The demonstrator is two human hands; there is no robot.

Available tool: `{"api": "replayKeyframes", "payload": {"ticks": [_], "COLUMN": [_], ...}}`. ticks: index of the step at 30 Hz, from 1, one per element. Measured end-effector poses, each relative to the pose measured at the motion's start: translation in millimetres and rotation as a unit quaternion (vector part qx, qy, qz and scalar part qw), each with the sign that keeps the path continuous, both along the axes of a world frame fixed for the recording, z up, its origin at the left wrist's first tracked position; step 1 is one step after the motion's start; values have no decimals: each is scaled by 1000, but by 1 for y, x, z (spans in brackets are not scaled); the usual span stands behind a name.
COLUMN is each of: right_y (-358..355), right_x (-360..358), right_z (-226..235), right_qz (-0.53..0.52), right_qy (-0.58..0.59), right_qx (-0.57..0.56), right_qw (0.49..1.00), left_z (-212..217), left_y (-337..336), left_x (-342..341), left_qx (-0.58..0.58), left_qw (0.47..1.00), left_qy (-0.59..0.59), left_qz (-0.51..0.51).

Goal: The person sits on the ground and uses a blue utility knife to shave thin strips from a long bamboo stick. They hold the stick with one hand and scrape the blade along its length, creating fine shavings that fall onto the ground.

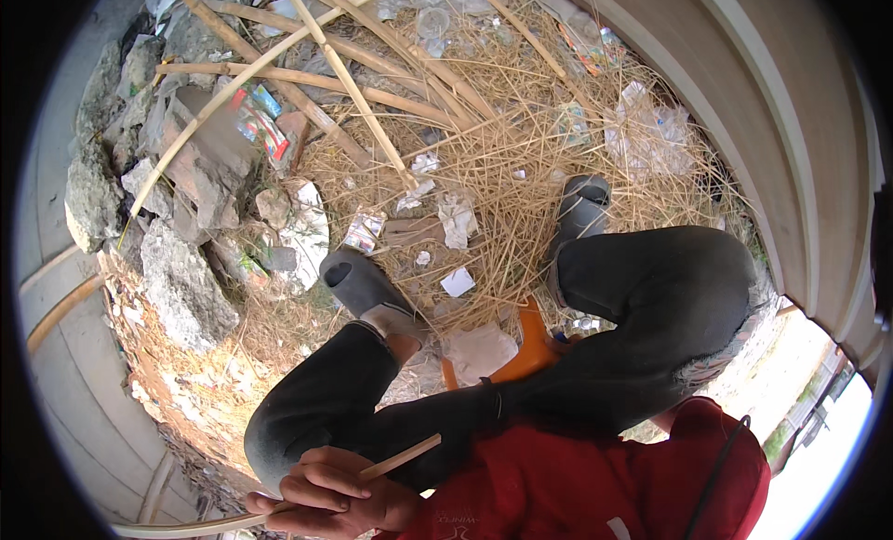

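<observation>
My hands sit together at the bottom edge, beside my left knee [284,428]. My left hand [312,493] is curled around a thin pale bamboo strip [405,453]. The strip runs from the lower left rim up to the right, across my dark trousers. My right hand [377,510] is pressed close behind the left one and mostly hidden, so its grip is unclear. I sit on an orange stool [530,349] in a red shirt, with a grey shoe [363,284] and another grey shoe [579,210] resting on straw.
Long bamboo poles [349,84] lie crossed over dry straw and litter ahead. Grey stones [181,284] and rubble are piled at the left. A pale curved wall [772,121] stands on the right. Crumpled paper [479,349] and plastic wrappers lie between my feet.
</observation>
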State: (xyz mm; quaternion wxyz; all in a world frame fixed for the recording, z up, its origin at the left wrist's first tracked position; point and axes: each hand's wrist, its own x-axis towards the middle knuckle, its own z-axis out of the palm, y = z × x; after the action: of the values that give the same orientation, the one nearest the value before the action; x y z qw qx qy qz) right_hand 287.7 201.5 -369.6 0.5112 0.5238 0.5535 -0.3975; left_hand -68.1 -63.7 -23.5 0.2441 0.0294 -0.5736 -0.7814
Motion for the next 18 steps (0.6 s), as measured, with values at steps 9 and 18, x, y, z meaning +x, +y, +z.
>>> {"api": "replayKeyframes", "payload": {"ticks": [9, 18], "right_y": [61, 192], "right_x": [-5, -27], "right_z": [29, 52], "right_qz": [50, 37], "right_qy": [22, 124], "right_qx": [37, 193], "right_qw": [998, 973], "left_z": [-4, 17], "left_y": [-18, -10], "left_x": [41, 53], "left_qx": [-31, 3], "left_qw": [993, 977], "left_qy": [-105, -107], "left_qz": [-45, -184]}}
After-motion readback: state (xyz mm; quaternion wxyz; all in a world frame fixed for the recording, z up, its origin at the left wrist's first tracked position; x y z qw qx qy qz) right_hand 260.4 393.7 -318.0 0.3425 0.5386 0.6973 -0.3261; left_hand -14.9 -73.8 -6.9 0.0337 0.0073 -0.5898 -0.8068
